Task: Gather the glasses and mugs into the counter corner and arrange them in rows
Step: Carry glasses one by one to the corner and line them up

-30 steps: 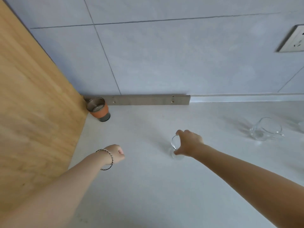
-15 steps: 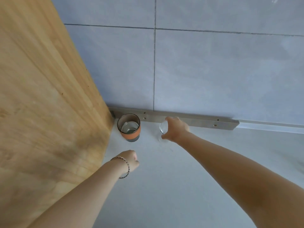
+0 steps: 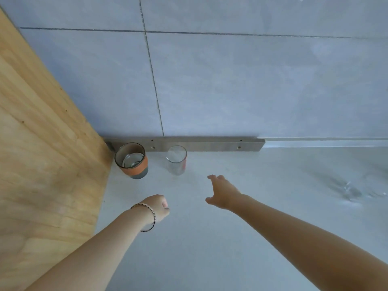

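Note:
An orange and grey cup (image 3: pixel 132 161) stands upright in the counter corner, against the wooden panel. A small clear glass (image 3: pixel 176 160) stands upright a short way to its right, by the metal strip. My right hand (image 3: pixel 222 192) hovers open to the right of and nearer than the clear glass, not touching it. My left hand (image 3: pixel 157 207), with a bracelet at the wrist, is held as a fist over the counter, nearer than both vessels. A blurred clear glass mug (image 3: pixel 349 192) lies far right.
A tall wooden panel (image 3: pixel 42 164) closes off the left side. Grey wall tiles (image 3: pixel 231 85) rise behind, with a metal strip (image 3: pixel 210 144) along their base. The pale counter (image 3: pixel 210 248) spreads toward me and to the right.
My right hand carried the clear glass to the corner, set it down beside the orange cup, let go and drew back to the right. The view shifted left, then eased back right.

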